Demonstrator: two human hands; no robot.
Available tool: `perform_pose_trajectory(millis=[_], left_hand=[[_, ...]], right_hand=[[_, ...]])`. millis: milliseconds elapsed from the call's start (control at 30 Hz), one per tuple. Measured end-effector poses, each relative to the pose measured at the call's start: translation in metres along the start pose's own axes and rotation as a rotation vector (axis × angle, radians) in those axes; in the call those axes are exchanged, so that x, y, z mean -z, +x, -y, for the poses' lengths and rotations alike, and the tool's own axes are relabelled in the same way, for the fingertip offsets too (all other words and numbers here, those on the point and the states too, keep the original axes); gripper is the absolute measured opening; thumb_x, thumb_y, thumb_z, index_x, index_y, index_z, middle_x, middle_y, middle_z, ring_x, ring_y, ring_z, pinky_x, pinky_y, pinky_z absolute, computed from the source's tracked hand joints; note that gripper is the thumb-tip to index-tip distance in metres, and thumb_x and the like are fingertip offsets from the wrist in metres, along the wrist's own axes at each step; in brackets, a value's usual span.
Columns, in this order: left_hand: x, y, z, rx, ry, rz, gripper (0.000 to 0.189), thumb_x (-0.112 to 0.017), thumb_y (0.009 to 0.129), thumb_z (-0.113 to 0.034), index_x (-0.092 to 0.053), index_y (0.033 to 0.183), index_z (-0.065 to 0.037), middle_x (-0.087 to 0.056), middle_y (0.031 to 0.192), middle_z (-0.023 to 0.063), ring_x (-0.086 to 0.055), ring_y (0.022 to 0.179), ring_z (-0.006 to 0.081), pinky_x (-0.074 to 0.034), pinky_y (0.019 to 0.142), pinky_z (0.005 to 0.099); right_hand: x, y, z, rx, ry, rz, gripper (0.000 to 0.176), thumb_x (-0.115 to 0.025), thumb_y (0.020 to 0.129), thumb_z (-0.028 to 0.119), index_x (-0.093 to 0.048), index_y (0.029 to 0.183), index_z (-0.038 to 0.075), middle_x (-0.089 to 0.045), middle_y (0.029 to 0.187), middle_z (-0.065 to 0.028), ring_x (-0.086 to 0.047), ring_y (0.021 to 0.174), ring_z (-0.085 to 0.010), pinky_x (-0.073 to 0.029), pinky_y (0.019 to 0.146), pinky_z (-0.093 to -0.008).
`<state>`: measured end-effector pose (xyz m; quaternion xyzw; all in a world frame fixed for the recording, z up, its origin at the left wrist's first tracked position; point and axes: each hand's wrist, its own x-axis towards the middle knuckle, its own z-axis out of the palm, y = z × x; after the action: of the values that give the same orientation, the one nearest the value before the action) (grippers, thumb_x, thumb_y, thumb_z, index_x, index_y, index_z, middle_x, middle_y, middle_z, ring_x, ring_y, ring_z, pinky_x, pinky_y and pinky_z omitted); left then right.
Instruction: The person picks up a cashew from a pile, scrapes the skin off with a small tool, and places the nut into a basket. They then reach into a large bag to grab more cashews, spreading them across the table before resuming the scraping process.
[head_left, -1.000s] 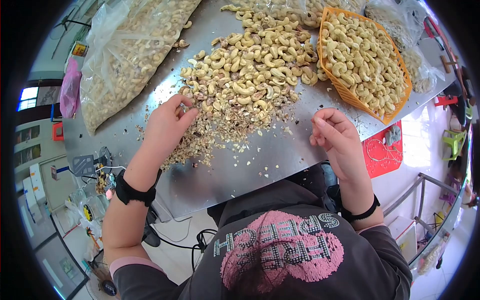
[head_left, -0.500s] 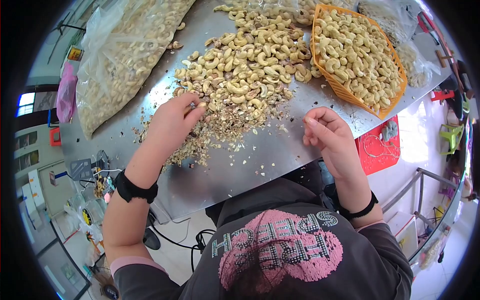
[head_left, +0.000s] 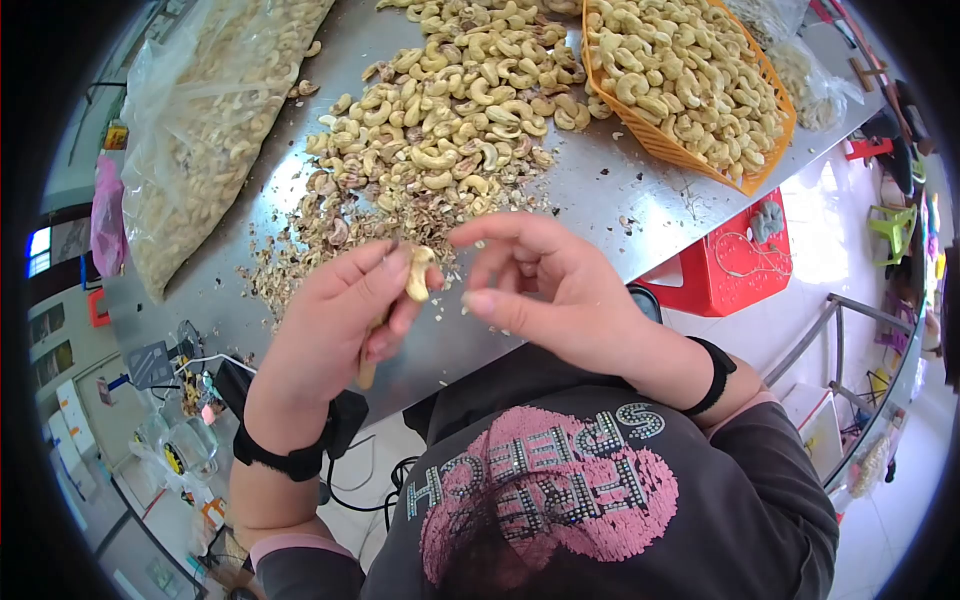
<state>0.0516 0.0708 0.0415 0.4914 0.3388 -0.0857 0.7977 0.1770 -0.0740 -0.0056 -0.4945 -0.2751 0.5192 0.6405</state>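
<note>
Between the thumb and fingers of my left hand [head_left: 350, 315] is a pale cashew [head_left: 419, 274]. A light brown stick-like thing [head_left: 368, 371] shows below the same palm. My right hand [head_left: 545, 285] is close by on the right, its thumb and index finger apart, with nothing visible between them. Beyond both hands a heap of loose cashews [head_left: 450, 115] lies on the metal table [head_left: 590, 215], with skin flakes and crumbs [head_left: 345, 225] along its near side.
A clear plastic bag of cashews [head_left: 205, 135] lies at the left. An orange basket [head_left: 655, 142] full of cashews stands at the right. Past the table's edge is a red stool [head_left: 722, 270]; black cables hang below the table.
My left hand has lifted off the heap with a cashew and turned. My right hand has moved left toward it, its fingers spreading. The view has shifted slightly.
</note>
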Motion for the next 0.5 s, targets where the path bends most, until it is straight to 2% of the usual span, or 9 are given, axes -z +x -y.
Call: perform_pose_trajectory(millis=[133,200,233,300,467,500], left_hand=[[-0.012,-0.004,0.007,-0.02,-0.085,0.084,0.025,-0.041,0.088,-0.025,-0.051,0.092,-0.002,-0.042,0.057,-0.0023,-0.033,0.045,0.0022,-0.026,0.04,0.0145],[-0.013,-0.005,0.01,-0.031,-0.128,0.107,0.024,-0.041,0.088,-0.025,-0.051,0.092,-0.003,-0.042,0.057,-0.0023,-0.033,0.045,0.0022,-0.026,0.041,0.0145],[-0.014,-0.006,0.012,-0.044,-0.168,0.127,0.024,-0.042,0.088,-0.025,-0.05,0.092,-0.003,-0.042,0.057,-0.0022,-0.033,0.045,0.0021,-0.026,0.041,0.0145],[-0.019,-0.008,0.014,-0.044,-0.179,0.117,0.023,-0.042,0.088,-0.024,-0.05,0.092,-0.003,-0.042,0.057,-0.0024,-0.033,0.045,0.0022,-0.026,0.041,0.0144],[-0.027,-0.014,0.013,-0.07,-0.111,0.064,0.023,-0.042,0.088,-0.024,-0.05,0.094,-0.003,-0.045,0.06,-0.0024,-0.035,0.048,0.0018,-0.028,0.043,0.014],[-0.026,-0.015,0.012,-0.109,0.017,0.02,0.022,-0.042,0.088,-0.023,-0.049,0.095,-0.003,-0.047,0.065,-0.0011,-0.038,0.052,0.0018,-0.029,0.046,0.0144]], right_hand=[[-0.007,0.0,0.005,0.1,-0.082,-0.008,0.035,-0.064,0.072,0.013,-0.052,0.104,0.007,-0.051,0.078,0.0006,-0.044,0.058,-0.0042,-0.039,0.059,-0.0177],[-0.005,0.001,0.0,0.276,-0.189,-0.001,0.03,-0.065,0.071,0.013,-0.055,0.099,0.008,-0.052,0.081,-0.0008,-0.045,0.059,-0.0071,-0.04,0.06,-0.0207],[-0.005,0.002,0.0,0.273,-0.19,-0.004,0.03,-0.065,0.071,0.013,-0.055,0.099,0.008,-0.052,0.081,-0.0008,-0.045,0.059,-0.0071,-0.04,0.06,-0.0207],[-0.003,0.004,-0.001,0.42,-0.295,0.016,0.025,-0.065,0.07,0.014,-0.058,0.093,0.008,-0.053,0.084,-0.002,-0.046,0.061,-0.0099,-0.041,0.063,-0.0231],[-0.005,0.002,0.003,0.396,-0.212,0.01,0.023,-0.066,0.07,0.013,-0.058,0.09,0.007,-0.054,0.083,-0.003,-0.049,0.067,-0.0111,-0.041,0.065,-0.0234],[-0.005,0.002,0.004,0.397,-0.215,0.03,0.022,-0.066,0.07,0.012,-0.057,0.088,0.005,-0.054,0.082,-0.0035,-0.05,0.07,-0.0108,-0.041,0.066,-0.0236]])
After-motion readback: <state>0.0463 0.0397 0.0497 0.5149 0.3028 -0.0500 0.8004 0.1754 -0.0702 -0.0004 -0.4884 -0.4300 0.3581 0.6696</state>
